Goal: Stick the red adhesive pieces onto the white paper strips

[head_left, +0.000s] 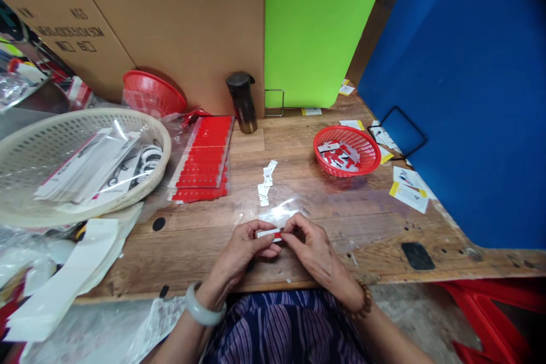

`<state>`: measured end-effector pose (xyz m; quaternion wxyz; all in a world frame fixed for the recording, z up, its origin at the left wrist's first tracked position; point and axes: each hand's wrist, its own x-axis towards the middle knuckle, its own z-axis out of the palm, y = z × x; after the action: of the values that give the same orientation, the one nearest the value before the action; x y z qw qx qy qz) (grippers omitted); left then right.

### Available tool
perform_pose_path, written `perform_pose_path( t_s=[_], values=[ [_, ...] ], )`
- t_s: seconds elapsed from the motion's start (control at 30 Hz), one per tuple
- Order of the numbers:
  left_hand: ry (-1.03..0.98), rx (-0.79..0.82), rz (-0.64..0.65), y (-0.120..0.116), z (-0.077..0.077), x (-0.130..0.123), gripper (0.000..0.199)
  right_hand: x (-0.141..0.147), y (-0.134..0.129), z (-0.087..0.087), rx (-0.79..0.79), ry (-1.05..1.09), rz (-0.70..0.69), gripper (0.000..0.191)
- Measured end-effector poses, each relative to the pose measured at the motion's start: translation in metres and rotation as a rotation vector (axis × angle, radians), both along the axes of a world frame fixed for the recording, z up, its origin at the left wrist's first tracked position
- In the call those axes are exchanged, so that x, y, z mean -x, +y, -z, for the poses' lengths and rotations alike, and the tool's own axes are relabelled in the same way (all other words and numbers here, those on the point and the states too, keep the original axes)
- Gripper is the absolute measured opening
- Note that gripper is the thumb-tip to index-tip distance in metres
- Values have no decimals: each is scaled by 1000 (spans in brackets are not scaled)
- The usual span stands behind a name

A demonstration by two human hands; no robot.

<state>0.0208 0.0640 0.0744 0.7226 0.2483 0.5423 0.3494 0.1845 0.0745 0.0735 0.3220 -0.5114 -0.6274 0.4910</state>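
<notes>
Near the table's front edge, my left hand [248,244] pinches a small white and red card piece [268,233] between thumb and fingers. My right hand [307,244] has its thumb and forefinger closed on the red right end of the same piece. Just beyond my hands lie several small white cards [267,179] in a loose column on the wooden table [191,244]. A small red basket [371,153] to the right holds red and white pieces. Left of the white cards is a stack of red sheets [205,153] in clear plastic.
A large cream basket [162,182] with packaged cards fills the left side. A dark tumbler [243,103] and another red basket [153,91] stand at the back. Green [315,28] and blue [469,108] panels rise behind and right. Yellow-edged cards [409,196] lie right.
</notes>
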Motion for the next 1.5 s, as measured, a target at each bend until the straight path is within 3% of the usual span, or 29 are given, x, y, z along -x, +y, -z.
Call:
perform_pose_path(
  t_s=[0.4, 0.6, 1.0, 1.5],
  values=[
    [155, -86, -28, 1, 0, -3, 41, 5, -4, -1, 68, -5, 56, 8],
    [186, -94, 10, -1, 2, -1, 40, 4, -5, -5, 2, 4, 93, 9],
    [110, -19, -8, -1, 2, 1, 48, 2, -1, 6, 27, 0, 58, 10],
    [118, -4, 10, -2, -1, 3, 42, 4, -1, 14, 22, 1, 68, 9]
  ],
)
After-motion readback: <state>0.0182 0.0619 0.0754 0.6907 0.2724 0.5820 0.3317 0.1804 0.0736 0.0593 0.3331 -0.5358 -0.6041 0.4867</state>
